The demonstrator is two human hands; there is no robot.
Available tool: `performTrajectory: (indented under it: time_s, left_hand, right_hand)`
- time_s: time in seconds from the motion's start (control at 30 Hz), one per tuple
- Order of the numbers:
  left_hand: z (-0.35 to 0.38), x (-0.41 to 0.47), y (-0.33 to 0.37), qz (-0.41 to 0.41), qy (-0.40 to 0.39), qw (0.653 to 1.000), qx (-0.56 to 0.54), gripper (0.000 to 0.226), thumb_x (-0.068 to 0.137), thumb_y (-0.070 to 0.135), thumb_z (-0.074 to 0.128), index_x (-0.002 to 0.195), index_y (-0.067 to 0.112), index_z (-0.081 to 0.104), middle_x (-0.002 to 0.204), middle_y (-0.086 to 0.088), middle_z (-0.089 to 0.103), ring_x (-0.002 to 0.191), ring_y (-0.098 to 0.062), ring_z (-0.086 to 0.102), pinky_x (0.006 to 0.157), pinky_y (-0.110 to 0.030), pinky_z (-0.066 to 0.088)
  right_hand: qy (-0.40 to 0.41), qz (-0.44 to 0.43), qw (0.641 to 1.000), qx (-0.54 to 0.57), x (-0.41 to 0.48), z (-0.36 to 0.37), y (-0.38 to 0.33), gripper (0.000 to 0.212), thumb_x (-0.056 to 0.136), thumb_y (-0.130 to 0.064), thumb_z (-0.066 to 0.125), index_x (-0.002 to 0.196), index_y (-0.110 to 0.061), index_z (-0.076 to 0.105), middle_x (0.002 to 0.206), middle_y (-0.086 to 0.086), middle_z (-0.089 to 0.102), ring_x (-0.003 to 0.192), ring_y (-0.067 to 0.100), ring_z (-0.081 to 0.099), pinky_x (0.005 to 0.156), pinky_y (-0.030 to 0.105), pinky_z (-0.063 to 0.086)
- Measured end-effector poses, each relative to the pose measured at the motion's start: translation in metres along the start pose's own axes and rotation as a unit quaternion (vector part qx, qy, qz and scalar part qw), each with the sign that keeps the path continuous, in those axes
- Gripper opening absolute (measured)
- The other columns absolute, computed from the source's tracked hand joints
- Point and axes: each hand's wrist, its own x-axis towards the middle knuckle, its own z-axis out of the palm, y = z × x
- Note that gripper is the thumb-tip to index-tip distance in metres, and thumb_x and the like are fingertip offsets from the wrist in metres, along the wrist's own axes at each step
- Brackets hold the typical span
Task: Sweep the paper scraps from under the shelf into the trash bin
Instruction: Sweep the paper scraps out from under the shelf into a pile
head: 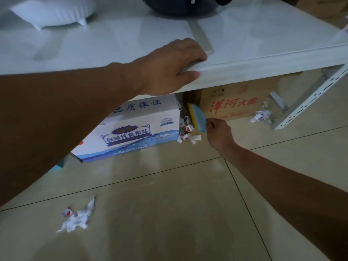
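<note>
**Brush reaching between the boxes under the shelf**

While the person is leaning over the tiled floor (188, 213), one clump of white paper scraps with red marks (77, 218) is lying in the open on the near left of the floor, well apart from the shelf. Further back, the white and blue box (131, 129) is sitting under the shelf (244, 72). The left hand (169, 66) is gripping the shelf's front edge, fingers curled over the top and thumb pressing the face. Just right of the white box, a second bunch of scraps (188, 131) is lying at the gap between the boxes. The right hand (218, 130) is closing around a blue and yellow brush (197, 117), which is standing tilted in that gap, just beside the scraps. The brown box (235, 104) is sitting to the right, and a third scrap pile (260, 115) is lying near the shelf's perforated metal leg (308, 104).
</note>
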Motion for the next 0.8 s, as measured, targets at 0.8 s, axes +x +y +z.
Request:
performTrajectory:
  time_s: [0.8]
  left_hand:
    - [0.002, 0.002, -0.006, -0.029, 0.022, 0.996, -0.086, 0.045, 0.095, 0.037, 0.047, 0.136, 0.021, 0.05, 0.139, 0.003, 0.048, 0.127, -0.012, 0.046, 0.11, -0.027, 0.034]
  right_hand:
    - [0.016, 0.117, 0.975, 0.191, 0.064, 0.068, -0.008, 0.03, 0.092, -0.017, 0.046, 0.076, 0.0, 0.064, 0.076, 0.021, 0.07, 0.066, 0.037, 0.069, 0.064, 0.05, 0.059]
